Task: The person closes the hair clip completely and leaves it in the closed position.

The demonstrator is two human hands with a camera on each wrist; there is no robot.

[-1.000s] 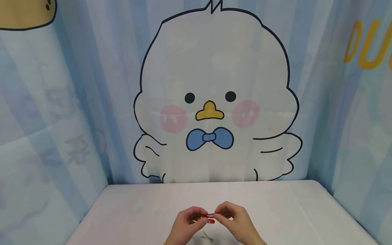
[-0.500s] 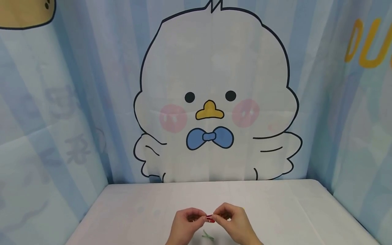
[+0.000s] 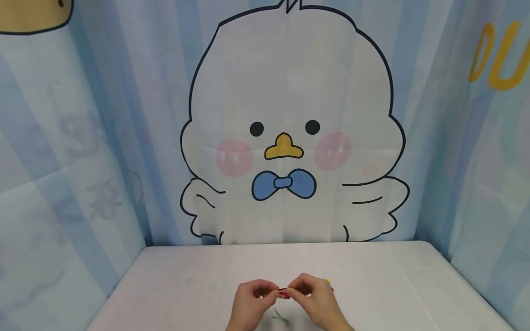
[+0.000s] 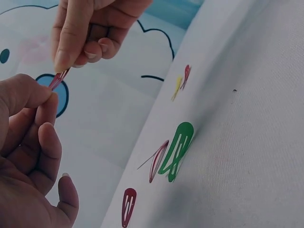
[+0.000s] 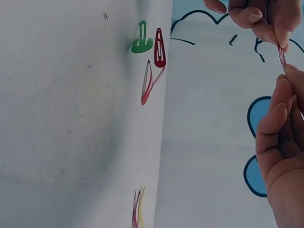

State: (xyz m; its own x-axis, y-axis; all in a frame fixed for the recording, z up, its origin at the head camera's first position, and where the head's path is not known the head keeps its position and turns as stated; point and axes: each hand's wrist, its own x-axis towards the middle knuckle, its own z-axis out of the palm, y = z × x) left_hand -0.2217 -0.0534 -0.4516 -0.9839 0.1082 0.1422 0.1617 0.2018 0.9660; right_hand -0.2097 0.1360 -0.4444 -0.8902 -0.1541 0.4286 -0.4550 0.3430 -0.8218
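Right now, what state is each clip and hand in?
Held red clip, pinched at both ends; open or snapped unclear
Left hand, pinching one end
Right hand, pinching the other
Green clip, sprung open
Red clip beside the green, sprung open
Red clip lowest in left wrist view, looks closed
Yellow clip, too small to tell
Red clip beside the yellow, likewise

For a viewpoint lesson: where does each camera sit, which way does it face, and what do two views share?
Head: on the head, facing forward and down at curtain and table; left grip and right grip show.
Left wrist: on that wrist, facing table and curtain; both grips show.
Right wrist: on that wrist, facing likewise; both grips show.
Both wrist views share the held red clip.
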